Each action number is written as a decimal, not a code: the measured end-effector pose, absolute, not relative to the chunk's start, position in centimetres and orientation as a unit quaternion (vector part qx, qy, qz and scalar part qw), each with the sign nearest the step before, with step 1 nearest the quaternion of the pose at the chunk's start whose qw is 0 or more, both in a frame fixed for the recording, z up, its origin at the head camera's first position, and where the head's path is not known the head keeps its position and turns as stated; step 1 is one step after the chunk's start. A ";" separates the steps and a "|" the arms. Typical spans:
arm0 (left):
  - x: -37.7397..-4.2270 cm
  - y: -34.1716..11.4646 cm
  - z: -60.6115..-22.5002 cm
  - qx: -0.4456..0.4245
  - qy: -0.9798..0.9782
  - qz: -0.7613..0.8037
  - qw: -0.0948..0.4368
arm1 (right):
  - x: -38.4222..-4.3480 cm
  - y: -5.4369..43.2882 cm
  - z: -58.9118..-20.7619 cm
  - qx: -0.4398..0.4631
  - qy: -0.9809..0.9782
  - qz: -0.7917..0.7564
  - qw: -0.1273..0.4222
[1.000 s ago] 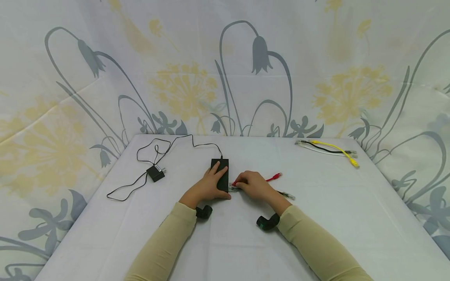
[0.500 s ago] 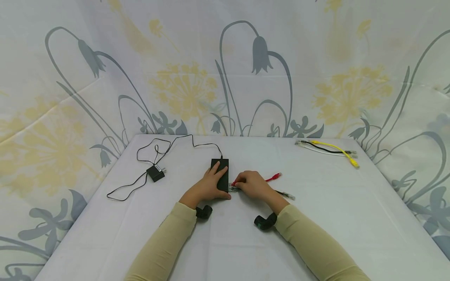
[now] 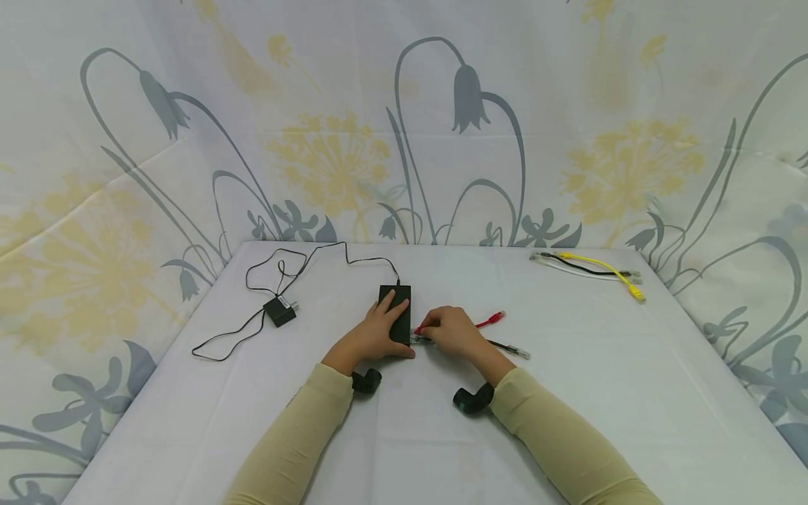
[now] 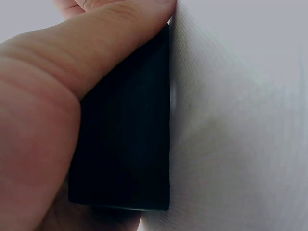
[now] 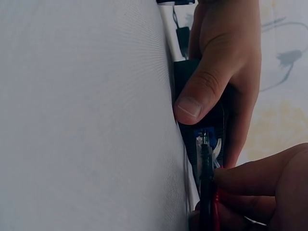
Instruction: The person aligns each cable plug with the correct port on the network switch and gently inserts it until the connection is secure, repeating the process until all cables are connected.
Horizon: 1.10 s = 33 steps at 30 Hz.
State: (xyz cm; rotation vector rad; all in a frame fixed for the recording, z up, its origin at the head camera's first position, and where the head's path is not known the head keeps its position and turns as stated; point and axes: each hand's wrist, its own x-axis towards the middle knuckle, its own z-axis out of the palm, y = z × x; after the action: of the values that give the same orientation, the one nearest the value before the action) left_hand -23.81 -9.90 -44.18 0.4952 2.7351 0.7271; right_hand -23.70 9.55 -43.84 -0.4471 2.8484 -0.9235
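Observation:
A black box-shaped network switch (image 3: pixel 399 319) lies on the white cloth, with a thin black power cord at its far end. My left hand (image 3: pixel 372 335) rests spread over it, thumb (image 5: pixel 197 98) along the near end by the ports. My right hand (image 3: pixel 456 332) pinches a black Ethernet cable (image 5: pixel 206 190) close behind its clear plug (image 5: pixel 201 144). That plug's tip is right at a port with blue inside. Beside it runs a red Ethernet cable (image 3: pixel 494 318), its near end also by the switch. The fingers partly hide both cables. In the left wrist view, the switch (image 4: pixel 125 130) shows under the left thumb.
A black power adapter (image 3: pixel 280 310) with metal prongs lies to the left, amid its looped cord. At the back right are a yellow cable (image 3: pixel 600 265), a black cable (image 3: pixel 581 267) and a white cable (image 3: pixel 571 271). A flowered cloth (image 3: pixel 404 140) hangs behind the table.
My right wrist and forearm have shifted slightly to the left, uncovering more of the black cable. The left hand and the switch have stayed put.

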 end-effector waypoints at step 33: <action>-23.8 -9.9 -44.2 0.169 0.943 0.251 0.137 | -23.6 9.8 -43.9 -0.164 0.935 -0.309 0.057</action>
State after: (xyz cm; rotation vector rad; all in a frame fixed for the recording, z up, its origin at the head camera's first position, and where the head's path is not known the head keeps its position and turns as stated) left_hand -23.77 -9.91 -44.16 0.4904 2.7292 0.7273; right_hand -23.63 9.77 -43.93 -0.4980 2.8345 -0.9380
